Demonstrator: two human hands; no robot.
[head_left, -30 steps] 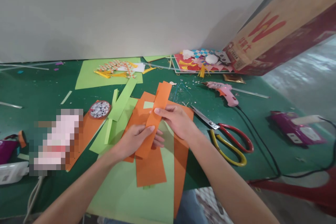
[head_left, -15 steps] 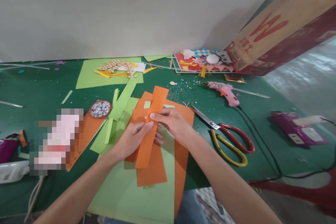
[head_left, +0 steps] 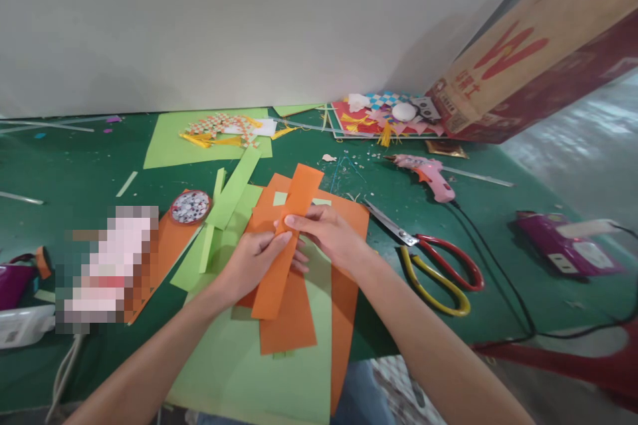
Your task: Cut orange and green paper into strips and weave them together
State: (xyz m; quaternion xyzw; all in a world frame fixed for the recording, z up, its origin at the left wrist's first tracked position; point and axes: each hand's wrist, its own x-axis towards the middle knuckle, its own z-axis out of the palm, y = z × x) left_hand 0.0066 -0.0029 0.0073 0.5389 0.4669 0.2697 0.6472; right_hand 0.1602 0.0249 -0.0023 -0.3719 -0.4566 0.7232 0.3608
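Note:
Both hands grip one orange paper strip, held at a slant over a pile of paper. My left hand pinches its left edge near the middle, thumb on top and some fingers beneath. My right hand holds the right edge a little higher, its thumb also on the face of the strip. Under them lie another orange paper piece, a large light green sheet and a larger orange sheet. Green paper strips rest to the left. The fingers behind the strip are partly hidden.
Right of the paper are scissors, a pink hot glue gun with a black cord, and a purple box. A round dish of googly eyes stands left. A paper bag rises at the back right.
The strip has come down slightly toward me and its tilt has shifted. Earlier, two overlapping edges showed at its top; now one edge shows. My right hand has moved slightly left along it.

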